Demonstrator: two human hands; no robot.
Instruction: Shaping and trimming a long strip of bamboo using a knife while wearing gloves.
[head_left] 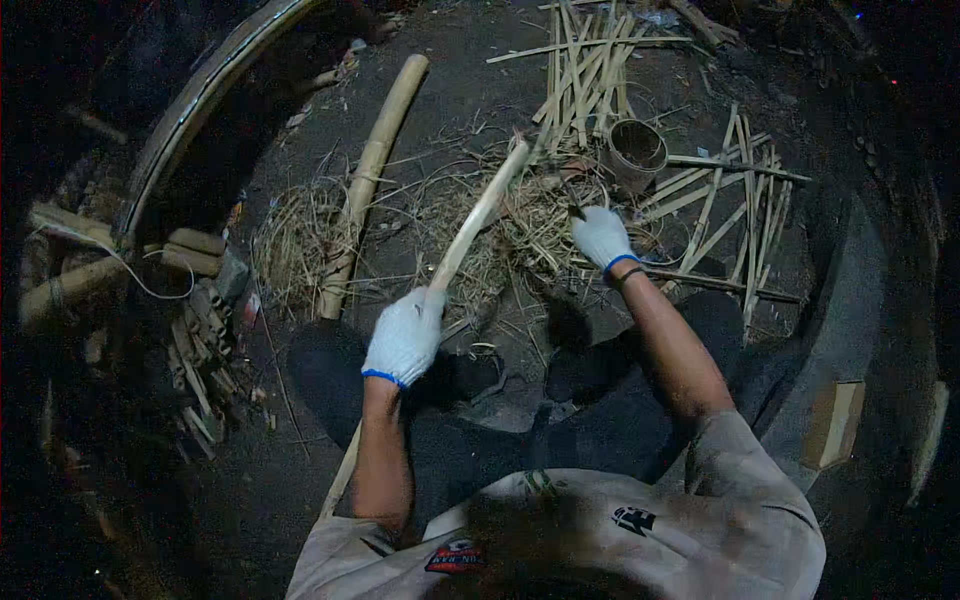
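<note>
My left hand (404, 335), in a white knitted glove with a blue cuff, is closed around a long pale split bamboo strip (468, 240). The strip slants up and away to the right, and its lower part runs back beside my left forearm. My right hand (602, 238), gloved alike, is a closed fist right of the strip's far end. From it sticks a short dark tool (577, 212), perhaps a knife; the fingers hide most of it. Below both hands lies a heap of bamboo shavings (530, 225).
A bamboo pole (385, 125) lies left of the shavings. Crossed bamboo slats (590, 75) lie at the far side, more slats (740, 200) to the right. A round container (638, 150) stands beyond my right hand. Short bamboo pieces (200, 350) are piled at left, a cardboard box (834, 425) at right.
</note>
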